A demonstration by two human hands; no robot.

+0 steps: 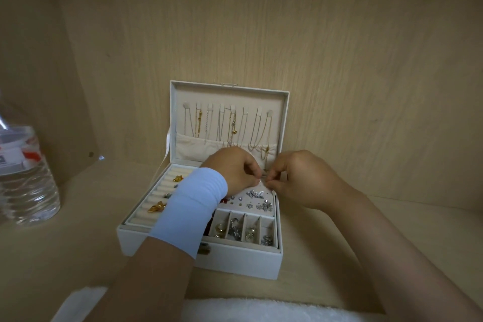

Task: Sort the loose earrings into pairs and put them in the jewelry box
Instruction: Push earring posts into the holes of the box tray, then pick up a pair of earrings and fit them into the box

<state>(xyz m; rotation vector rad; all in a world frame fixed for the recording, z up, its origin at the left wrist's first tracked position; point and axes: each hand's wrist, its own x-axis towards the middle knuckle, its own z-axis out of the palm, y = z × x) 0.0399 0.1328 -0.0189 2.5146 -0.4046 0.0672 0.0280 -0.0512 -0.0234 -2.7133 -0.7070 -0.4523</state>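
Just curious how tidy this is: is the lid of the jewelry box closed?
No, the lid of the jewelry box stands open, with necklaces hanging on its inner side.

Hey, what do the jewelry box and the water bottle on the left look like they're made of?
Jewelry box: white outside, smooth and matte, probably faux leather; its lining looks like soft beige velvet-like fabric. Water bottle: clear ribbed plastic, see-through with glints.

no readable text, brand, number or sign, only candidate is the label (22, 153) on the plastic water bottle (28, 191) at the left edge, red and white patches with a dark block (print too blurred and cropped to make out)
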